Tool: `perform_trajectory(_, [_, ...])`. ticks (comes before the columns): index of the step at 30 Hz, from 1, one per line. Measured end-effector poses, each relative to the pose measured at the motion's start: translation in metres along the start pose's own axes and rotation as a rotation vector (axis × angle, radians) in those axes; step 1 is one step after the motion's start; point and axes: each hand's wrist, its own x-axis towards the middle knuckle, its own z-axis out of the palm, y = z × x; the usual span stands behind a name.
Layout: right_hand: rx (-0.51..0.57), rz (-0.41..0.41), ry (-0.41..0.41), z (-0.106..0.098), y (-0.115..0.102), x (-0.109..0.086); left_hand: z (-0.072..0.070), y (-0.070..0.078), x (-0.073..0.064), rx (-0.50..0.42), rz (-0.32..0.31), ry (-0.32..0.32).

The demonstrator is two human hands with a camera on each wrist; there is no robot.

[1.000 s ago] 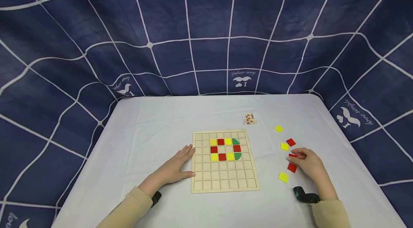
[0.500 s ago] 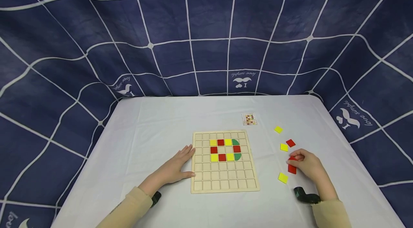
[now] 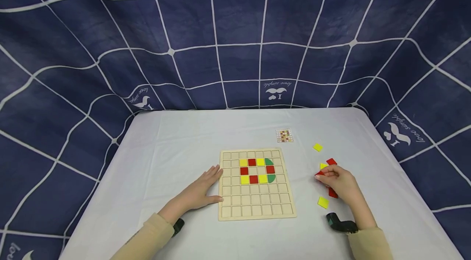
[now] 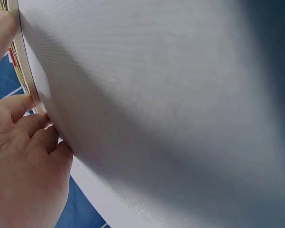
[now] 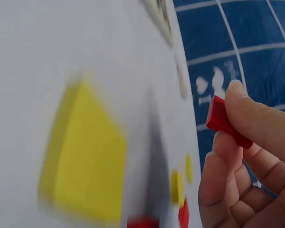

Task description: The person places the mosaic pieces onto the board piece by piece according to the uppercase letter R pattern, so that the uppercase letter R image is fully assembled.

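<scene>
A square wooden grid board (image 3: 256, 200) lies on the table, with red, yellow and green tiles forming a ring in its upper cells. My left hand (image 3: 201, 188) rests at the board's left edge, fingers straight and touching it. Right of the board, my right hand (image 3: 343, 183) pinches a red tile (image 5: 223, 121) between thumb and fingers, lifted off the cloth. Around that hand lie loose tiles: a yellow tile (image 3: 323, 202) in front, a red tile (image 3: 333, 193) partly under the hand, and a yellow tile (image 3: 323, 166) and a red tile (image 3: 331, 162) behind it.
A small printed pattern card (image 3: 284, 135) lies beyond the board. Another yellow tile (image 3: 317, 147) sits farther back on the right. A white cloth covers the table (image 3: 184, 137), and a blue curtain (image 3: 239, 23) with white lines surrounds its back and sides.
My right hand has picked up a red tile from among the loose ones and carried it a little left, toward the board. The left hand has stayed at the board's edge.
</scene>
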Motion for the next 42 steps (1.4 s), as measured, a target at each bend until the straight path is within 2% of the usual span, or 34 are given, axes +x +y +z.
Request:
perform_trajectory(4, [0.115,-0.039,-0.027,0.021,-0.024,0.002,0.0,0.0,0.0,-0.001,0.002,0.0])
perform_trajectory(9, [0.274,-0.066,-0.114,0.049,-0.05,0.006,-0.001,0.001,0.0,0.003,-0.002,0.001])
perform_trajectory(14, [0.349,-0.121,-0.162,0.077,-0.073,0.005,-0.001,0.001,0.0,0.016,-0.005,0.003])
perform_trajectory(20, [0.379,-0.202,-0.224,0.108,-0.094,0.001,-0.002,0.001,-0.001,0.006,-0.005,0.005])
perform_trajectory(25, [0.354,-0.254,-0.269,0.129,-0.103,-0.004,-0.002,0.001,0.0,-0.002,-0.001,0.006])
perform_trajectory(29, [0.257,-0.307,-0.257,0.14,-0.106,-0.008,-0.001,0.001,0.0,-0.001,0.004,0.002])
perform_trajectory(35, [0.104,-0.38,-0.243,0.148,-0.109,-0.012,-0.002,0.001,0.0,-0.007,0.001,0.002])
perform_trajectory(42, [0.023,-0.462,-0.24,0.151,-0.112,-0.014,-0.001,0.001,0.0,-0.011,-0.003,0.001])
